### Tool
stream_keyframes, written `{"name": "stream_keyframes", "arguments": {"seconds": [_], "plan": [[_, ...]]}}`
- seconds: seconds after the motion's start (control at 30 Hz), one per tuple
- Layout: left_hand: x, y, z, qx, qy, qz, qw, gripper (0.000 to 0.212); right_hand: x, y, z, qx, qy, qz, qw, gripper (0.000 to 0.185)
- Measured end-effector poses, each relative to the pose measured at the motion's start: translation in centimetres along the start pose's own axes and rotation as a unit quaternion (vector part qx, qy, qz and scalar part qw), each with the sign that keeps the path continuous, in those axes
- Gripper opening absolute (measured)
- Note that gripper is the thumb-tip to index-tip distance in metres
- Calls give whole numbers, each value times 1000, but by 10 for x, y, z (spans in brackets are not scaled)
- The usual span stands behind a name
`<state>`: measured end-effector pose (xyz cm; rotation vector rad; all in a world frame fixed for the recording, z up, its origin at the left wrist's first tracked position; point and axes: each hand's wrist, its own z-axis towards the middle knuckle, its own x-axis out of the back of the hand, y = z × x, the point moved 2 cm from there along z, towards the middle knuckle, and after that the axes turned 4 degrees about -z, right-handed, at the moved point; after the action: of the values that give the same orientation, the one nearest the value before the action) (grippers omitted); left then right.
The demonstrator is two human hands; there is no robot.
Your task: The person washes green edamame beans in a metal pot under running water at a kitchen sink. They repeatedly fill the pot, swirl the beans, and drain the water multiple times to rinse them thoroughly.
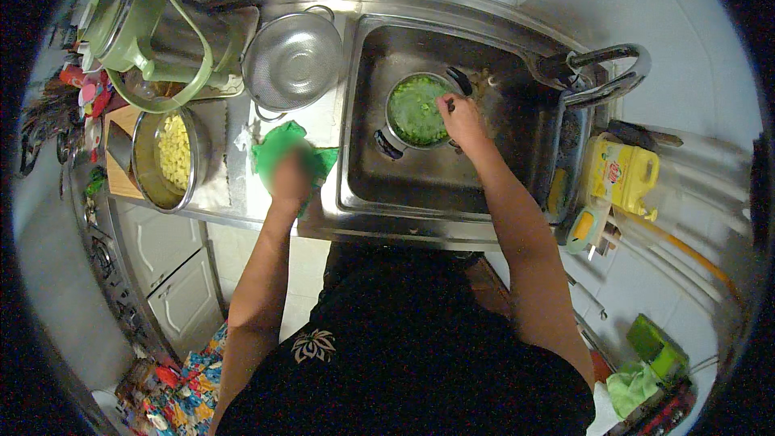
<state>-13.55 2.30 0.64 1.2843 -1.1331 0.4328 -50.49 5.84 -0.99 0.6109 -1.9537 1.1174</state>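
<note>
My left hand (289,178) is blurred and rests on a bunched green cloth (281,136) on the counter, left of the sink. The stainless steel sink (375,175) holds a small metal pot with two black handles (389,144). Chopped green pieces (418,110) fill the pot, with a hazy, shiny surface over them. My right hand (463,118) is at the pot's right side, its fingers curled above the rim. A small dark thing shows at the fingertips; I cannot tell whether it is a knob or a handle.
A steel colander (293,63) stands behind the cloth. Farther left are a steel bowl (201,151) of pale yellow cubes (174,154), a knife (121,145) on a wooden board (124,115), and a green-handled jug (181,42). The faucet (611,72) and a yellow bottle (623,172) are right.
</note>
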Motion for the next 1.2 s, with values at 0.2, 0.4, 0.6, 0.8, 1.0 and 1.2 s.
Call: {"name": "stream_keyframes", "arguments": {"seconds": [0.2,0.4,0.6,0.8,1.0,1.2], "plan": [[-6,-8,-2,-20,-5,40,999,35,13,-19,-7,79,31,37,996,26],[2,3,1,-9,-19,17,1000,38,-3,-19,-9,84,102,27,991,23],[4,4,0,7,-33,21,999,37,-3,-20,-7,134,65,143,978,27],[-1,-6,2,-20,-18,-7,1000,36,-10,-29,-14,167,17,172,971,22],[-1,-5,1,5,-35,11,999,41,-1,-22,-8,118,-2,103,988,29],[1,2,2,10,-28,23,999,42,-5,-11,0,39,10,-43,998,23]]}}
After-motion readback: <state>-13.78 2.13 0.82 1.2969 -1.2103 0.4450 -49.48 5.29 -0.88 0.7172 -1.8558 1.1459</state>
